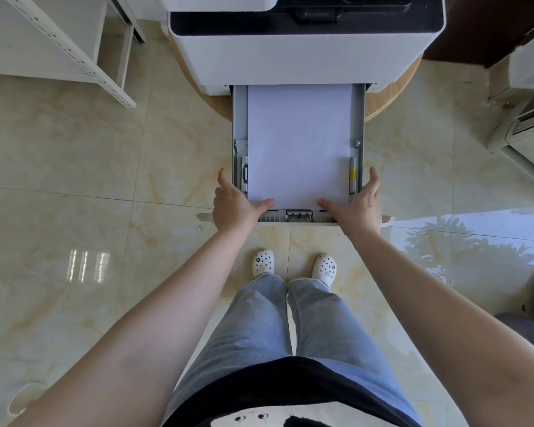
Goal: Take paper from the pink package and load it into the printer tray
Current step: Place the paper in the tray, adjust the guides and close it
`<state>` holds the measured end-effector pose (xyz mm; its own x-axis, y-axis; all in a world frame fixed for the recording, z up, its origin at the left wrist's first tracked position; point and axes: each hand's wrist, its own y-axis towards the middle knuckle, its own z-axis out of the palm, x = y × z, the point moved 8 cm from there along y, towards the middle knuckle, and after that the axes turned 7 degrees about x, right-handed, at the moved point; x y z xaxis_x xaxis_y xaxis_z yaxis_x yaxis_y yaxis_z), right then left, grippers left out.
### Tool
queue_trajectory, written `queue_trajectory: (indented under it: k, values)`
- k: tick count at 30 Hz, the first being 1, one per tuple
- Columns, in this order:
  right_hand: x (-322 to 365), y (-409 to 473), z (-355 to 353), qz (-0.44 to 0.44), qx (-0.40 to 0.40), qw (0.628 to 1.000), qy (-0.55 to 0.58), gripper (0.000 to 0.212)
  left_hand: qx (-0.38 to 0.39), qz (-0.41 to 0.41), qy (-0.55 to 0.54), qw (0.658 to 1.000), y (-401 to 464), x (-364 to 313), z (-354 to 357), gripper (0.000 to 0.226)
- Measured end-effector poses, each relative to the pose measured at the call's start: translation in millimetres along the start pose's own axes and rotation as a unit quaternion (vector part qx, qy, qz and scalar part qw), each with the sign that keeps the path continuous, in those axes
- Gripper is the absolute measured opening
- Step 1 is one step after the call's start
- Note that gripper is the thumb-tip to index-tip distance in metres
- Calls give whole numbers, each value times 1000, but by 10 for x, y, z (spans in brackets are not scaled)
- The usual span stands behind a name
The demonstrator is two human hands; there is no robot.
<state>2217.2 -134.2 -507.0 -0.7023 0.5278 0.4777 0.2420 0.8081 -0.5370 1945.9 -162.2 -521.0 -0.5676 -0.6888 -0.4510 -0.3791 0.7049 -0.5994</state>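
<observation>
The grey printer tray (239, 118) is pulled out of the white printer (296, 57) toward me. A stack of white paper (299, 143) lies flat inside it between the side guides. My left hand (233, 204) grips the tray's near left corner, thumb resting on the paper's front edge and fingers outside the tray wall. On the near right corner sits my right hand (358, 201), held the same way. The pink package is not in view.
The printer stands on a round wooden stand (392, 94) over a glossy tiled floor. A white metal shelf frame (74, 50) is at the far left. An air conditioner unit (527, 124) stands at the right. My feet in white clogs are just below the tray.
</observation>
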Motion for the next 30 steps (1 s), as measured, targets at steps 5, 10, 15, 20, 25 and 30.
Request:
queue_trajectory:
  k: [5, 10, 15, 20, 25, 30]
  values:
    - [-109, -454, -94, -52, -37, 978, 198, 43, -50, 155, -138, 977, -472, -43, -128, 61]
    - [-462, -607, 563, 120, 180, 885, 413, 21, 200, -30, -383, 901, -673, 307, 552, 10]
    - [-527, -464, 765, 159, 197, 790, 559, 17, 186, -86, -524, 827, -417, 490, 713, 18]
    - [-512, -434, 824, 149, 184, 746, 622, 10, 184, -57, -567, 801, -393, 465, 725, 13]
    - [-386, -371, 747, 121, 171, 740, 639, 9, 161, -34, -575, 802, -335, 353, 657, 14]
    - [-142, -134, 605, 91, 176, 754, 626, 12, 146, -16, -580, 802, -150, 102, 543, 15]
